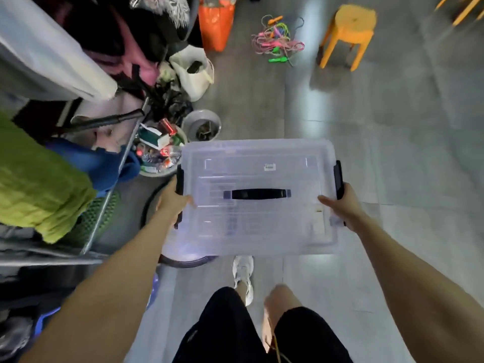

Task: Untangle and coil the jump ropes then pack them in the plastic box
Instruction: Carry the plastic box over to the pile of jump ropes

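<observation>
A: Head cam: held what?
B: Gripped a clear rectangular plastic box (pixel 262 226), lid on, w/ black centre handle & black side latches. Clamped left hand (pixel 171 201) on its left edge, thumb over the lid. Clamped right hand (pixel 344 205) on the right edge, same way. Held hands well apart, box betw. them, carried level above a grey tiled floor (pixel 392 132).
A: Found the ropes where?
B: Spotted a tangled heap of pink, green & orange jump ropes (pixel 277 41) on the floor far ahead, well apart from the box. Lay just left of a yellow plastic stool (pixel 352 27), near an orange plastic bag (pixel 216 26).
A: Saw anything else?
B: Noted a white sneaker (pixel 243 271) below the box's near edge. At left, made out lime-green cloth (pixel 39 192) & round grey bowl (pixel 189 121) near the box's far-left corner.
</observation>
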{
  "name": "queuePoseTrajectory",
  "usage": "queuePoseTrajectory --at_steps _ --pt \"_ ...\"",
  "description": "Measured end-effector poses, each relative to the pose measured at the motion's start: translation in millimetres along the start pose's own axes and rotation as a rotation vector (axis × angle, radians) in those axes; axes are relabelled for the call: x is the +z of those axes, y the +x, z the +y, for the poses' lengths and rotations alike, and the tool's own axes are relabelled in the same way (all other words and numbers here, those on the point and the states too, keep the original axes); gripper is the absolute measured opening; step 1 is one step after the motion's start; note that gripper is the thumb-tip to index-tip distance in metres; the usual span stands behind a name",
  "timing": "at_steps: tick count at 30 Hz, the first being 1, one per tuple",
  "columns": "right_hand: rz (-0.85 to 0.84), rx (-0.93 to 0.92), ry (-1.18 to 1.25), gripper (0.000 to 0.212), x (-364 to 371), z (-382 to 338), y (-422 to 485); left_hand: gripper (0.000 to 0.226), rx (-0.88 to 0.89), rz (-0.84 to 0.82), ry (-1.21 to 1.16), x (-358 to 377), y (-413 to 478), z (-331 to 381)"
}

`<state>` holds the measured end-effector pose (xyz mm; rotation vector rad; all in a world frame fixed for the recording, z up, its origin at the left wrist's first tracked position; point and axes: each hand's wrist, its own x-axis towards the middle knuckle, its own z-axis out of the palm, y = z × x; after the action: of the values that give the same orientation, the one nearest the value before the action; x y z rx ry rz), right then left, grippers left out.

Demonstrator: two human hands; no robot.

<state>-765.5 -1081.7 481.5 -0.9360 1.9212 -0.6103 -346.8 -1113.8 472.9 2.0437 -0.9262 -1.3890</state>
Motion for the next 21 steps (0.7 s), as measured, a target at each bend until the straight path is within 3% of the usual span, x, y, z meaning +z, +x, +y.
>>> queuePoseTrajectory --at_steps 11,15,21 --pt "0.085 0.098 0.074 0.059 -99.1 -105.9 233.0 0.085 0.07 -0.141 0.052 135.8 197.3 233.3" --pt "0.038 0.093 0.061 0.057 -143.4 -165.1 345.1 0.069 0.097 -0.091 0.035 184.3 261.6 320.7" --pt "-0.04 0.032 0.032 0.049 -188.9 -273.1 495.1 0.065 0.042 -0.002 0.063 225.0 352.9 450.8"
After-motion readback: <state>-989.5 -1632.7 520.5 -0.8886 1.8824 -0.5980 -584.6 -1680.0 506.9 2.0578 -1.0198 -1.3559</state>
